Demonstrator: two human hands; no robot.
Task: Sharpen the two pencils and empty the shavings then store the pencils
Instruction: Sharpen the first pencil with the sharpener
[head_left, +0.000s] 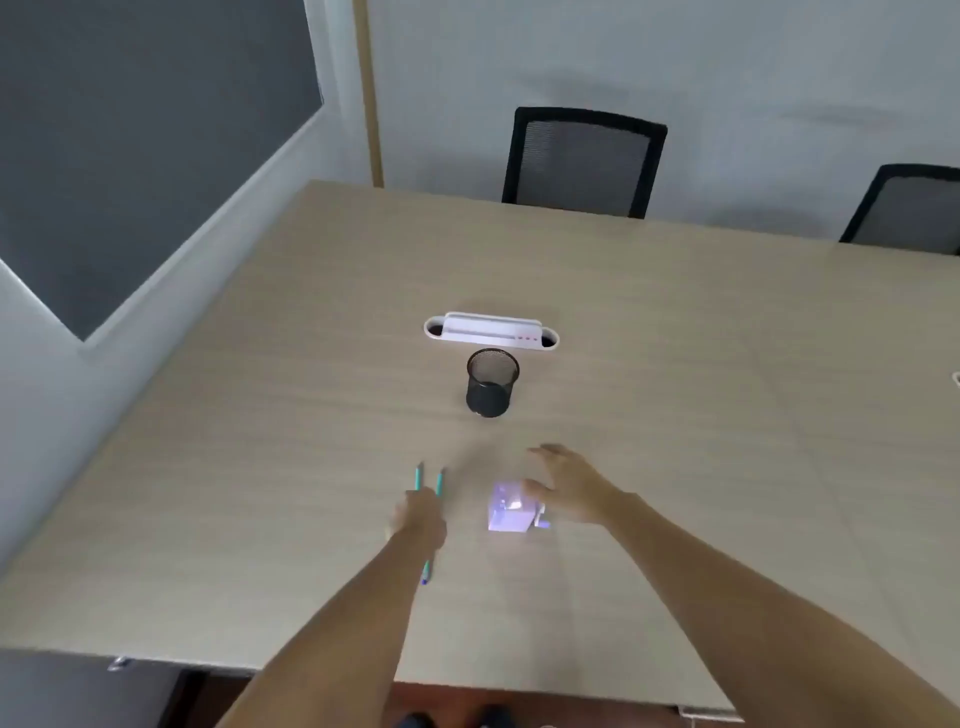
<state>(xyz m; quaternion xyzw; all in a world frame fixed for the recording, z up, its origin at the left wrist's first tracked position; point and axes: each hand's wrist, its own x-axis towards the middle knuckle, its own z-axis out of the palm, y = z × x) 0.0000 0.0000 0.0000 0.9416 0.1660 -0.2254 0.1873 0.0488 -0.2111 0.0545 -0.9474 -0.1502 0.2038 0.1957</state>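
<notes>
Two teal pencils (440, 480) lie side by side on the wooden table (675, 364), tips pointing away from me. My left hand (422, 519) is down over their middle, blurred, so I cannot tell whether its fingers grip them. One pencil's end (426, 574) shows below my wrist. A small white and purple crank sharpener (508, 515) stands to the right of the pencils. My right hand (569, 488) hovers just right of it with fingers spread, thumb close to its top. A black mesh pencil cup (491, 384) stands upright farther back, with nothing visible in it.
A white oblong cable box (491, 332) is set in the table behind the cup. Two black mesh chairs (582, 161) stand at the far edge. The near table edge (519, 688) runs below my forearms. A wall with a dark panel is at the left.
</notes>
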